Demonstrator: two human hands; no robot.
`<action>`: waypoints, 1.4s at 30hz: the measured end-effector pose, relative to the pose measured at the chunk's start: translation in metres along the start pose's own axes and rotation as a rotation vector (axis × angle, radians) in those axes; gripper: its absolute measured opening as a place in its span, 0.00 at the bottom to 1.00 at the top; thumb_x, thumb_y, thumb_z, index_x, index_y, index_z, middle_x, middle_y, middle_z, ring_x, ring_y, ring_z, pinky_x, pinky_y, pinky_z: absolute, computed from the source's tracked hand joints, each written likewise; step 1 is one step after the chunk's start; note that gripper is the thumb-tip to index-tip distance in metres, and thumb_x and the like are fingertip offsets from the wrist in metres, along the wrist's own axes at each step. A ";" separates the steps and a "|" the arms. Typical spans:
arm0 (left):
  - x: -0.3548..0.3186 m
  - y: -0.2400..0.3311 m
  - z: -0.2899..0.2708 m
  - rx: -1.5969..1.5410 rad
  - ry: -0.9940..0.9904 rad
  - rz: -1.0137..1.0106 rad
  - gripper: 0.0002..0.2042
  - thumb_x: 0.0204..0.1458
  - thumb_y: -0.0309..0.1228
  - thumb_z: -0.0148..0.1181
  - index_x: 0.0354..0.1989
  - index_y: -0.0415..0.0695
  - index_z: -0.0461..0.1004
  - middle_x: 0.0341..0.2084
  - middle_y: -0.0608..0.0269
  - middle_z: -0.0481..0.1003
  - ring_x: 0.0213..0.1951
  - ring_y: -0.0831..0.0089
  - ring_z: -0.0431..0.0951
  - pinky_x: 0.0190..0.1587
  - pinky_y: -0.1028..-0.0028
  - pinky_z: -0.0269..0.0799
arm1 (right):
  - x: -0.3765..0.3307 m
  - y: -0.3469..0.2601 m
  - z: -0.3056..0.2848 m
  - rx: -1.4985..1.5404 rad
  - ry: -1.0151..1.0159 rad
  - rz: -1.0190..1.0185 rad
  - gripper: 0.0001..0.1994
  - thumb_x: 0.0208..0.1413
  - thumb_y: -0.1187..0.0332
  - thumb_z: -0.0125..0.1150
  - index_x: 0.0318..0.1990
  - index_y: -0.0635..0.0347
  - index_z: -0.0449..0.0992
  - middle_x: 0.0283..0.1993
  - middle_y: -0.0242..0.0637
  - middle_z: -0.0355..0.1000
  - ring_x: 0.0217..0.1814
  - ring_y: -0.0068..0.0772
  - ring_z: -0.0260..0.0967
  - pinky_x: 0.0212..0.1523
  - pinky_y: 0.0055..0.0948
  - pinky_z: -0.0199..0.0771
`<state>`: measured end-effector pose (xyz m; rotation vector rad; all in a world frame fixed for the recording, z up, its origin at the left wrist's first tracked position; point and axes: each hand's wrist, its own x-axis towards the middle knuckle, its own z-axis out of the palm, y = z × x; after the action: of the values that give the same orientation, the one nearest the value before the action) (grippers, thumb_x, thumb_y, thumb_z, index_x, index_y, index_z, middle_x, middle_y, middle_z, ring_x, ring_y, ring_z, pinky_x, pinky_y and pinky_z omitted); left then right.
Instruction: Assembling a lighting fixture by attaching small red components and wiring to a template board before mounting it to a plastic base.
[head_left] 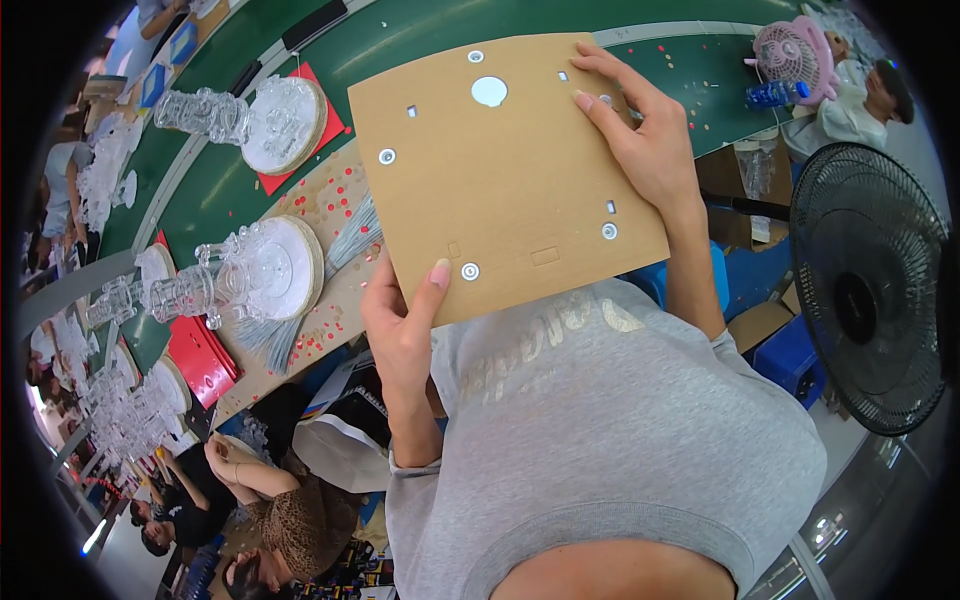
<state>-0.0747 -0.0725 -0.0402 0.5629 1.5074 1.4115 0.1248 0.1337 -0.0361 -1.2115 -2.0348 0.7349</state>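
Green tabletop [430, 35] | brown cardboard panel [510, 180]: round cutout [489, 91], ringed holes [387, 157] | hands [402, 330] holding it near opposite corners

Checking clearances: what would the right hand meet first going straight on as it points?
The brown board, which the right hand already holds near its upper right corner; depth beyond it is hard to judge.

Large black fan [868, 290], long green worktop [400, 32] to its left, small pink fan [790, 60] beyond it, blue plastic bin [785, 358] just left of it, shiny dark floor [890, 512] below it, bright strip light [94, 537] far to its left
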 end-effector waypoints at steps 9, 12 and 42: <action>0.016 0.009 0.002 0.460 -0.107 0.434 0.25 0.48 0.21 0.62 0.59 0.43 0.77 0.69 0.38 0.58 0.70 0.47 0.60 0.71 0.58 0.52 | 0.005 0.007 -0.006 0.046 0.015 -0.034 0.17 0.57 0.69 0.65 0.54 0.60 0.78 0.62 0.40 0.75 0.64 0.37 0.73 0.62 0.32 0.71; 0.008 0.017 0.007 0.578 -0.094 0.481 0.25 0.47 0.21 0.62 0.58 0.45 0.78 0.70 0.38 0.56 0.71 0.46 0.59 0.71 0.58 0.51 | 0.000 0.009 -0.007 0.108 0.051 -0.050 0.17 0.56 0.70 0.66 0.53 0.61 0.78 0.61 0.41 0.75 0.64 0.39 0.73 0.62 0.33 0.72; -0.007 0.031 0.066 1.192 -0.356 0.687 0.29 0.56 0.31 0.61 0.68 0.47 0.67 0.71 0.47 0.59 0.72 0.47 0.56 0.68 0.44 0.54 | 0.003 0.011 0.002 0.138 -0.086 -0.009 0.18 0.58 0.68 0.62 0.56 0.61 0.76 0.68 0.39 0.68 0.62 0.45 0.73 0.60 0.39 0.76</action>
<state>-0.0236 -0.0390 -0.0001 2.0815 1.8141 0.6128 0.1281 0.1407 -0.0446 -1.1082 -2.0209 0.9212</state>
